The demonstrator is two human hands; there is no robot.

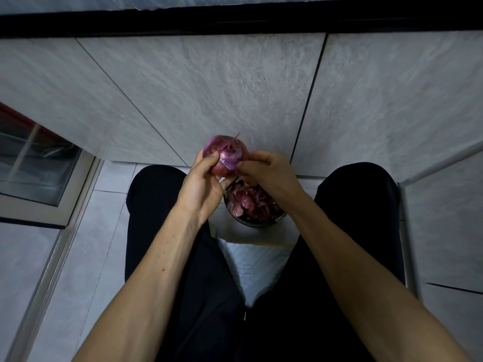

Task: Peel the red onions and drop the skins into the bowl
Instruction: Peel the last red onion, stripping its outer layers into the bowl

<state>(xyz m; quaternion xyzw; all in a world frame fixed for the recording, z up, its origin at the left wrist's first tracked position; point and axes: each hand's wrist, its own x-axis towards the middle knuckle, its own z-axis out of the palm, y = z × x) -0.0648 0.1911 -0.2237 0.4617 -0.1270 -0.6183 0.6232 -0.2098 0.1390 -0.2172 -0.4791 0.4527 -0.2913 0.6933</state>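
Nearest me, dark trousers [188,296] on both knees, a pale quilted cloth [256,270] lying between them. Just beyond that, on the tiled floor [104,231], sits the bowl [257,222], already heaped with red skins [248,199]; I read the pile as close to the rim, so fresh pieces could slide off onto the floor. Above the bowl's far edge, the left hand [202,182] cups and grips the red onion [225,155] from the left and below, fingers curled round it. The right hand [264,169] comes in from the right, fingertips pinching a loose purple flap [231,162] of skin. Risks as I judge them: the papery flap tears short and leaves scraps stuck on; the onion sits slightly far of the bowl, so a skin let go there could miss; a hard tug could twist the onion out of the left grip. Farthest, grey tiled wall [209,87], nothing in play.
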